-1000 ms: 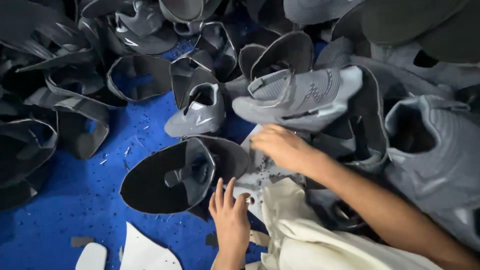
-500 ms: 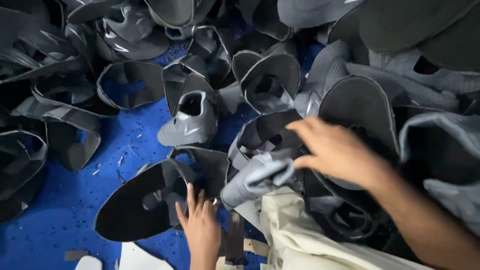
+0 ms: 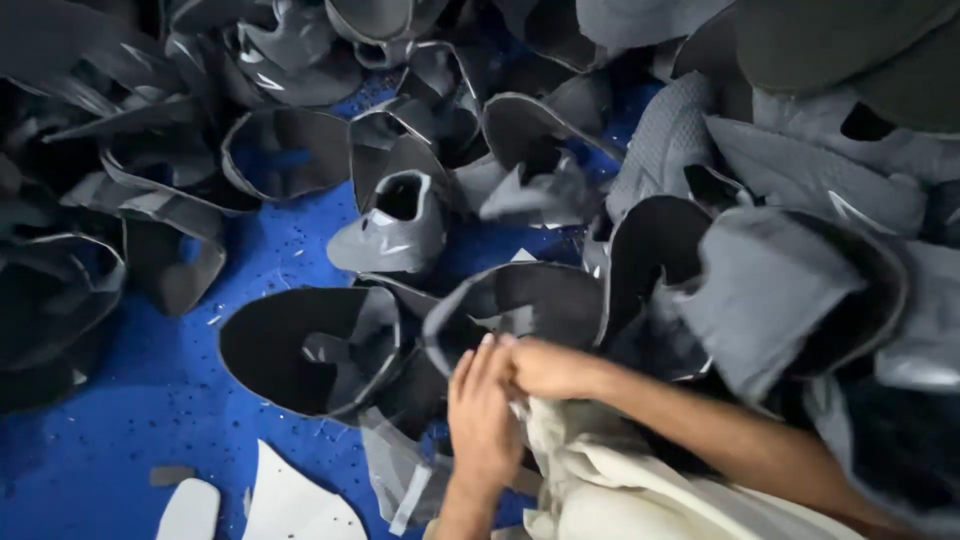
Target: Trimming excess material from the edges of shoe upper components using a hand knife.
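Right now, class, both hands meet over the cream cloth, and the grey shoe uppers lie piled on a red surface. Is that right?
Not quite. The head view shows the surface is blue, not red. The rest stands: the left hand and right hand meet over the cream cloth, with grey shoe uppers piled around.

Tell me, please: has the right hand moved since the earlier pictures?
Yes. The right hand has come back from the grey shoe uppers toward the body, and now meets the left hand at the cream cloth.
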